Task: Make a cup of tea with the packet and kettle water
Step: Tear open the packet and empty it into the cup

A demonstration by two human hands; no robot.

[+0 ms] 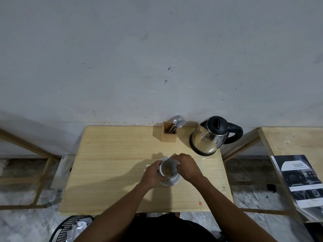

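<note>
Bare grey wall backed a small wooden table. Cup sat on its saucer at table centre, left hand wrapped round its 9 o'clock side. Right hand at 3 o'clock, fingers pinched on the packet, long axis tilted, mouth down into cup; brownish contents inside. Kettle stood at 1 o'clock from the cup, handle toward 3 o'clock, nearer the right hand. Judged: water comes next.

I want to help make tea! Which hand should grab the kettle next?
Probably the right hand: the kettle stands on its side, handle turned right. The left hand steadies the cup.
</note>
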